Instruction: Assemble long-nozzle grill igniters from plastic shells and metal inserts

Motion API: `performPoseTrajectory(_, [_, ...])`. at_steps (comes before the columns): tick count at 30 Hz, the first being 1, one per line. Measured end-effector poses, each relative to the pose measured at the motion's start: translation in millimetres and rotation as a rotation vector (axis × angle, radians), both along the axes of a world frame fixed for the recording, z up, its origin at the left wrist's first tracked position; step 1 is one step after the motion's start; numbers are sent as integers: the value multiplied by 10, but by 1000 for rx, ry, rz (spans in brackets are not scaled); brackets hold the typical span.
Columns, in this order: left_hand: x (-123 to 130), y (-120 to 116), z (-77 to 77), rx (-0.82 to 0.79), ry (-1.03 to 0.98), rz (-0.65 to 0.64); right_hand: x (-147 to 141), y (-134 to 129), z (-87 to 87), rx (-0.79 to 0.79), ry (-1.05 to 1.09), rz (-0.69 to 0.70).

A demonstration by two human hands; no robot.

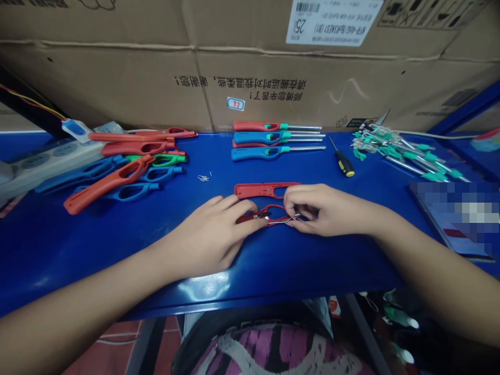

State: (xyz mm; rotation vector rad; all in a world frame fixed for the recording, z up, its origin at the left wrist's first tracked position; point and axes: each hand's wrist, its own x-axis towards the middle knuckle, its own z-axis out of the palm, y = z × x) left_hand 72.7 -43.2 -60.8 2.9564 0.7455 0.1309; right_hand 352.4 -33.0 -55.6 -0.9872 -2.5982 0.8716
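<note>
- Patterned purple clothing [273, 349] lies nearest, below the table edge [117, 307].
- Red half-shell [247, 217]: at table centre, between both hands. Judged light, stiff, slick; thin wire [280, 221] looks easily bent. Best hold: broad handle end.
- Left hand [219, 229]: thumb and fingers pinching that handle.
- Right hand [312, 211]: fingertips pinching a small metallic part [297, 214], mostly hidden.
- Second red half-shell [253, 191]: just beyond, crowding the right fingers.
- Outward: small pins [203, 178], coloured casings [109, 187], lighters [255, 138], screwdriver [344, 164], green-and-metal pieces [410, 155].
- Cardboard [156, 88] blocks the rear.
</note>
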Motion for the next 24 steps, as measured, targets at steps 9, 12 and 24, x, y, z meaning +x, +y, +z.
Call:
performPoseTrajectory(9, [-31, -2, -1, 54, 45, -11, 10, 3, 5, 22, -17, 16])
performPoseTrajectory(12, [-30, -3, -2, 60, 46, -16, 17, 1, -2, 20, -18, -10])
performPoseTrajectory(24, [-22, -2, -4, 52, 17, -21, -6, 7, 6, 65, 51, 64])
